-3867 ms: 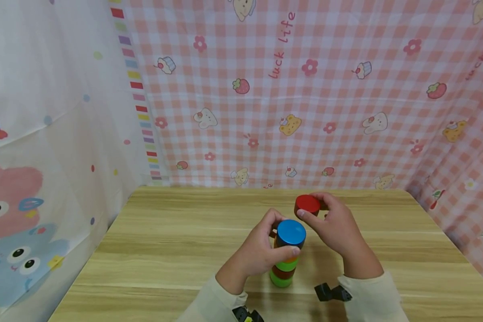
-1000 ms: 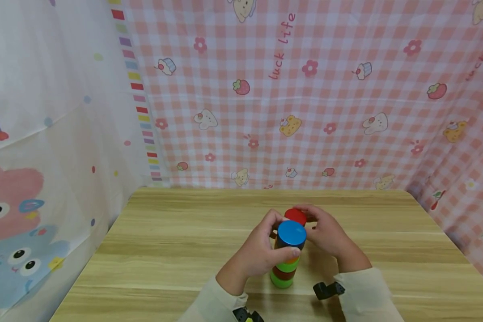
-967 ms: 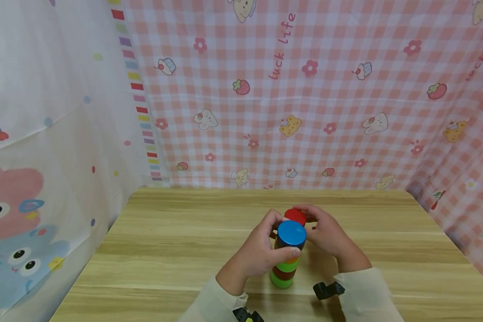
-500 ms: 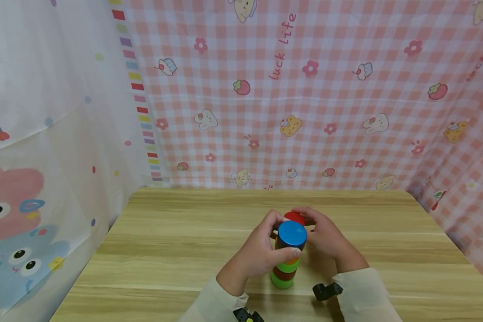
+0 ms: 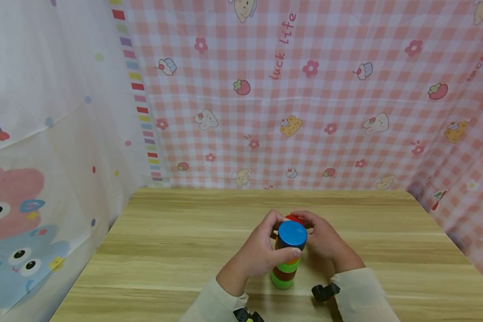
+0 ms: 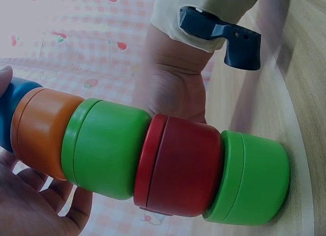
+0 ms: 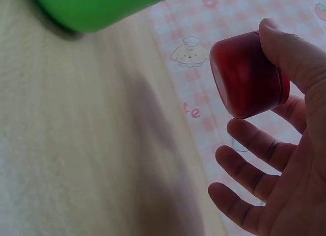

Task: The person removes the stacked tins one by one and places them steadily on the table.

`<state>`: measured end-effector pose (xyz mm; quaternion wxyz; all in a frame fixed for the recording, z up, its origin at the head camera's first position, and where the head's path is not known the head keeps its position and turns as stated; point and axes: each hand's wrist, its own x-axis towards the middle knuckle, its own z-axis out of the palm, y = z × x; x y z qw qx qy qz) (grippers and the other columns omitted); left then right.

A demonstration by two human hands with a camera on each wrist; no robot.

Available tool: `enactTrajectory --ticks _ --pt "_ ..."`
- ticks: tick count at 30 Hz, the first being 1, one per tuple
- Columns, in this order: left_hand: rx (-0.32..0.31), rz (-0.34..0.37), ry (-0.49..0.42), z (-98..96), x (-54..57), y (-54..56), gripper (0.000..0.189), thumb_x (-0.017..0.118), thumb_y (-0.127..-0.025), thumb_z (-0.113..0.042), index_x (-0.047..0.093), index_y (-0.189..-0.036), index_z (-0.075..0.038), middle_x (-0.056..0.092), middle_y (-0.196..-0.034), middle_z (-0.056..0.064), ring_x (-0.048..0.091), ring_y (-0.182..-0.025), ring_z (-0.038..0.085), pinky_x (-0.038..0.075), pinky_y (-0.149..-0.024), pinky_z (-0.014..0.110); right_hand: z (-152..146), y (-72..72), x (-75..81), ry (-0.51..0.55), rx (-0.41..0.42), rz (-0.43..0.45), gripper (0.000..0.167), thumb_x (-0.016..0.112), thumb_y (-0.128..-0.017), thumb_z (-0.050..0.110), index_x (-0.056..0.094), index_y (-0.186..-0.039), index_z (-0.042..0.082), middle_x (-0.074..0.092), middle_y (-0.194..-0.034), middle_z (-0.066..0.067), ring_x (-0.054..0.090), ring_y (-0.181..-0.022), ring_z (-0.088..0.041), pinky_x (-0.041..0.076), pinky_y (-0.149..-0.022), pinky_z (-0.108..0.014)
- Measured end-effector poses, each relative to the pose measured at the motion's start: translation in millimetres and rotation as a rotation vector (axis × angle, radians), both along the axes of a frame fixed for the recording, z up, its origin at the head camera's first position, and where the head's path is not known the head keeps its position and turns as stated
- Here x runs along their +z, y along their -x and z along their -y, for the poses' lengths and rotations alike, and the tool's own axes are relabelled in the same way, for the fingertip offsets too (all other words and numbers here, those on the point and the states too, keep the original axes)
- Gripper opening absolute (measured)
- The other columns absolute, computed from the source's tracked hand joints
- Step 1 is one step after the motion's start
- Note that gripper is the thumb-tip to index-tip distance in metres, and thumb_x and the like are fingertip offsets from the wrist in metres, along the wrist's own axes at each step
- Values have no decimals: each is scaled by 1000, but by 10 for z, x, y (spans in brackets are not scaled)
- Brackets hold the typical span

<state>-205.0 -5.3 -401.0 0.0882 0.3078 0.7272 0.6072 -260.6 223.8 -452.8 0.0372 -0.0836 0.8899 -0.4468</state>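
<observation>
A tower of small round lidded jars stands upright on the table. From the bottom come a green jar (image 6: pixel 249 177), a dark red jar (image 6: pixel 181 164), a second green jar (image 6: pixel 107 147), an orange jar (image 6: pixel 48 131) and a blue jar (image 5: pixel 292 233) on top. My left hand (image 5: pixel 254 256) grips the tower near its top, thumb at the front by the blue and orange jars. Behind the tower my right hand (image 5: pixel 325 236) pinches another red jar (image 7: pixel 244 75) between thumb and forefinger, its other fingers spread loosely. The tower partly hides this jar in the head view.
The wooden table (image 5: pixel 165 250) reaches back to a pink checked cloth (image 5: pixel 225 107), with a white patterned cloth (image 5: pixel 84 147) hanging on the left. Black wrist mounts (image 5: pixel 325 293) sit at the cuffs of both sleeves.
My right hand has brought the red jar leftward from the tower's right side to behind it, then lowered it, so the blue top covers more of it. My left hand keeps its hold.
</observation>
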Motion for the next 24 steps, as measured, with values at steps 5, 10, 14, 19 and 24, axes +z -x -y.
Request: enactTrajectory --ticks 5,10,14,19,24 --pt "1 -3 -1 -1 8 -5 44 78 -92 -27 49 -124 -18 59 -122 -6 53 -117 14 43 -102 41 4 16 -53 -12 0 8 55 80 -94 22 61 -145 17 67 -136 -11 60 -123 -36 49 -102 -64" --pt "4 1 -2 -4 14 -11 43 78 -92 -27 49 -124 -19 59 -123 -7 53 -117 14 42 -103 40 10 15 -85 -6 18 -9 53 80 -94 20 62 -144 16 67 -137 -12 61 -122 -36 49 -103 -65" --pt "1 -1 -3 -4 2 -2 42 78 -93 -26 49 -123 -18 59 -122 -6 53 -117 14 42 -103 40 7 16 -112 -9 27 -9 55 81 -93 20 62 -145 15 68 -136 -12 62 -122 -36 48 -103 -66" --pt "-3 -9 -2 -4 1 -2 42 77 -93 -25 48 -122 -15 60 -122 -2 53 -117 15 42 -103 39 2 16 -131 -11 39 -3 55 81 -93 20 62 -145 15 68 -137 -10 62 -123 -36 47 -105 -68" --pt "2 -6 4 -5 9 -1 42 77 -93 -24 49 -122 -13 59 -122 -1 53 -117 14 41 -103 39 -9 24 -154 -5 52 10 54 81 -94 19 62 -144 15 66 -141 -11 60 -129 -39 43 -109 -69"
